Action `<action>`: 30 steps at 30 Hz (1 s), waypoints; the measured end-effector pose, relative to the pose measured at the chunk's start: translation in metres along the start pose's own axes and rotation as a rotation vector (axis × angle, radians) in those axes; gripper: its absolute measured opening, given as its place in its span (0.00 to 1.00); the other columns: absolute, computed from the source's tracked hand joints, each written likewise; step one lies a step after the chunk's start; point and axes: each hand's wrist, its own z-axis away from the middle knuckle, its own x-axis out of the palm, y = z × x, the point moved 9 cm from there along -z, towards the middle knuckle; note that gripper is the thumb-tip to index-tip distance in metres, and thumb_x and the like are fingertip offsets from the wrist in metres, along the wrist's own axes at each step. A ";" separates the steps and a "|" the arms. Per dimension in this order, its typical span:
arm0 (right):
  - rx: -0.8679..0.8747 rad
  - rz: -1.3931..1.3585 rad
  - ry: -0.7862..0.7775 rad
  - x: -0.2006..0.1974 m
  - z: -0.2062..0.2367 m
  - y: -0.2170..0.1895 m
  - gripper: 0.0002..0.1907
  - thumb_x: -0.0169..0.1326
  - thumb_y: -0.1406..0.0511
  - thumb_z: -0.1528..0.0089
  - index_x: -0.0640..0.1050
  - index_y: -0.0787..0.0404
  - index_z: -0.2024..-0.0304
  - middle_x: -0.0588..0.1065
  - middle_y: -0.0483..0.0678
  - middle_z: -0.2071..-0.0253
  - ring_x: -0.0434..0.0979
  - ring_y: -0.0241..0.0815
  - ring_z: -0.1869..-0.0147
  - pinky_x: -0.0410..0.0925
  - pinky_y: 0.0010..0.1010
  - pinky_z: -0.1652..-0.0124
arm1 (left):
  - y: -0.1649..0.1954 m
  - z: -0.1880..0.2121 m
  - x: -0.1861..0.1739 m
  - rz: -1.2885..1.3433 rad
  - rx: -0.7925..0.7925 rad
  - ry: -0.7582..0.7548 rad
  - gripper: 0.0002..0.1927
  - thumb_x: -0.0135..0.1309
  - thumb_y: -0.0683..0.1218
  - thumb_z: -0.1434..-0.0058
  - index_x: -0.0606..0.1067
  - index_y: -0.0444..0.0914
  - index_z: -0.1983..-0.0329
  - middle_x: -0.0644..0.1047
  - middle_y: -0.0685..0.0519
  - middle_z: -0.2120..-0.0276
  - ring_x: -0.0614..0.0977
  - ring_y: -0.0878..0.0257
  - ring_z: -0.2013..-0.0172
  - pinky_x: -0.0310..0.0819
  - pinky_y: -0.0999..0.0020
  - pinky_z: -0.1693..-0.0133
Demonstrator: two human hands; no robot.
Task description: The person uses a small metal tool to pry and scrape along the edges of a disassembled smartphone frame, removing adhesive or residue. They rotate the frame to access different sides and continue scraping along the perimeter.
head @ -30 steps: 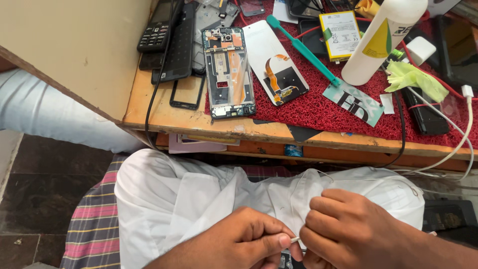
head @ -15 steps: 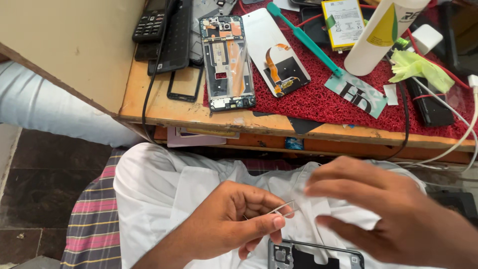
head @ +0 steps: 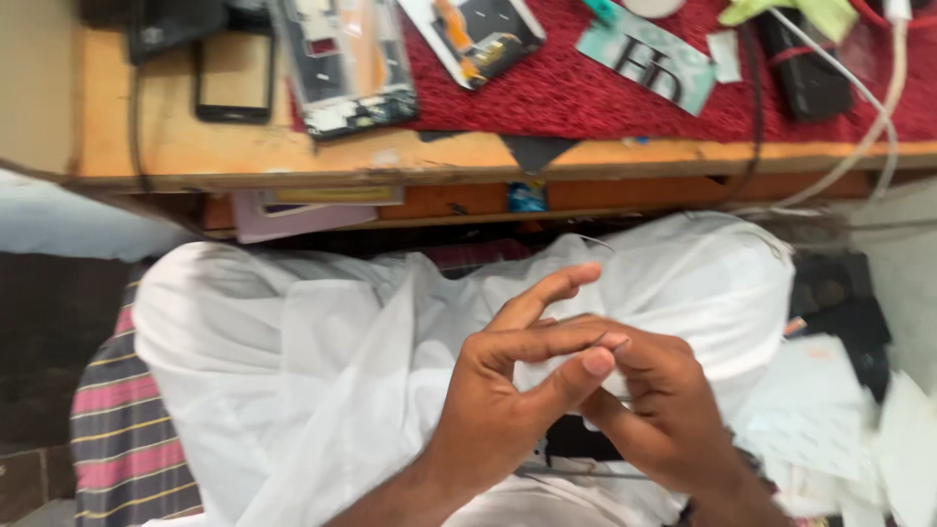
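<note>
My left hand and my right hand are pressed together over my lap, which is covered by white cloth. The left thumb and fingers pinch against the right fingertips, with the left index finger sticking up. Anything small between them is hidden. A dark phone frame lies on my lap just under the hands, mostly covered by them.
A wooden table edge runs across the top. On it lie a red mat, an opened phone chassis, a white back panel, a black bezel and a white cable. White papers lie at right.
The view has dropped towards my lap. My hands were apart with a thin strip at the left fingertips; they have now come together and cover the phone frame.
</note>
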 end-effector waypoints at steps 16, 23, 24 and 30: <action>0.598 0.743 -0.235 -0.047 0.061 0.102 0.18 0.66 0.58 0.46 0.83 0.57 0.55 0.79 0.50 0.69 0.80 0.49 0.65 0.71 0.38 0.63 | -0.114 0.096 -0.066 -0.683 -0.689 -0.053 0.25 0.57 0.48 0.37 0.71 0.34 0.38 0.82 0.48 0.63 0.83 0.61 0.62 0.78 0.67 0.56; 0.735 0.396 -0.289 -0.055 0.077 0.112 0.13 0.67 0.62 0.42 0.86 0.63 0.58 0.79 0.48 0.72 0.70 0.37 0.69 0.70 0.31 0.67 | -0.082 0.082 -0.083 -0.280 -0.391 0.001 0.24 0.62 0.46 0.37 0.76 0.30 0.40 0.80 0.49 0.61 0.80 0.61 0.57 0.75 0.64 0.52; 0.745 0.225 -0.202 -0.058 0.076 0.109 0.12 0.66 0.64 0.43 0.85 0.64 0.59 0.80 0.48 0.72 0.73 0.36 0.68 0.70 0.30 0.66 | -0.066 0.075 -0.084 -0.145 -0.287 -0.019 0.28 0.63 0.48 0.35 0.74 0.28 0.37 0.78 0.46 0.57 0.78 0.58 0.53 0.73 0.62 0.48; 0.568 -0.328 0.199 -0.035 0.046 0.091 0.10 0.61 0.72 0.42 0.83 0.74 0.59 0.81 0.49 0.68 0.79 0.33 0.64 0.71 0.23 0.62 | -0.019 0.029 -0.049 0.245 0.071 -0.043 0.61 0.52 0.77 0.41 0.44 0.36 0.20 0.58 0.42 0.25 0.63 0.49 0.26 0.59 0.53 0.28</action>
